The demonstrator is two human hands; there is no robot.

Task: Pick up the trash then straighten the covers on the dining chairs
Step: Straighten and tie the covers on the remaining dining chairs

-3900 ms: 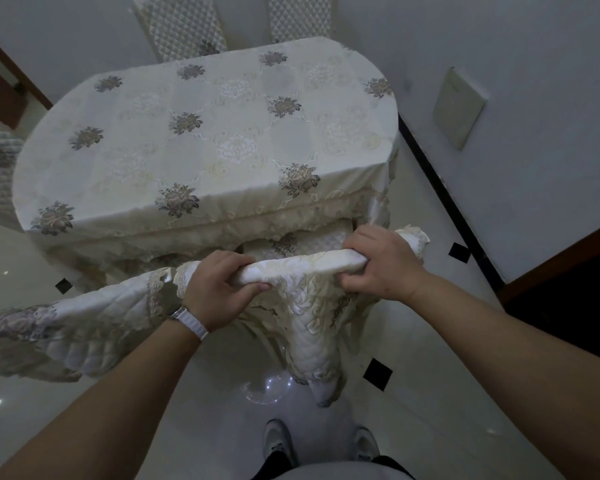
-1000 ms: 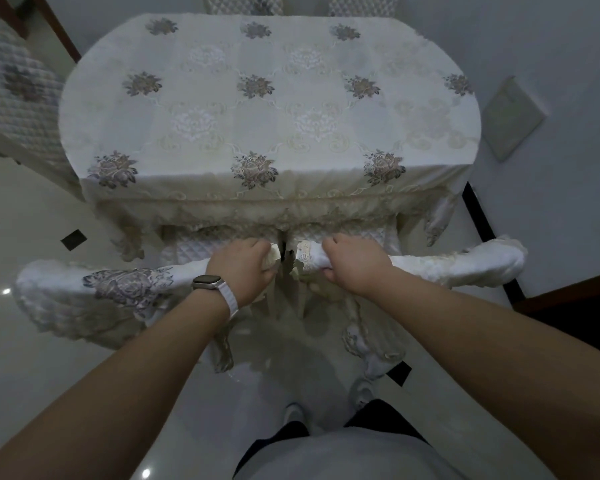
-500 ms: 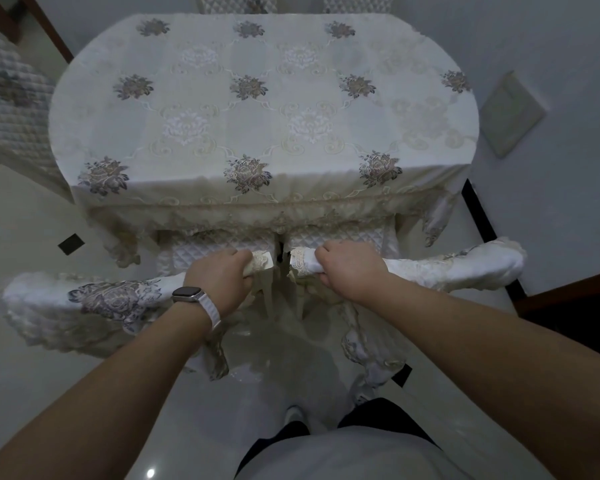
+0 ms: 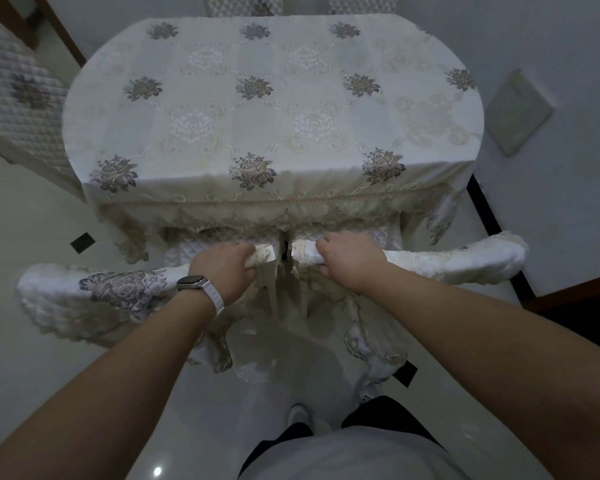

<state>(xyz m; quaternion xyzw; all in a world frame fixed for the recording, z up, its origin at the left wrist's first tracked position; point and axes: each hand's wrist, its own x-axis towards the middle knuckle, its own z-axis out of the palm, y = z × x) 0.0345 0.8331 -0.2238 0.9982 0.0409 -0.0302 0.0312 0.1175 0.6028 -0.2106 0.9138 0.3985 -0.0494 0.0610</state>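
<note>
Two dining chairs stand side by side below me, pushed in at the near edge of the table, both in white quilted covers with lace trim. My left hand grips the top rail of the left chair cover at its inner end. My right hand grips the top rail of the right chair cover at its inner end. A narrow dark gap separates the two chair backs. The chair seats are mostly hidden under the tablecloth's fringe. No trash is in view.
The oval table's floral cloth fills the middle of the view. Another quilted covered chair stands at the far left, and two more chair backs show beyond the table. A white wall runs on the right, glossy tiled floor below.
Since 3.9 s ago both hands held one chair's rail; they now hold two separate chairs. In the last second the chairs slid slightly toward the table, and my hands kept their grip.
</note>
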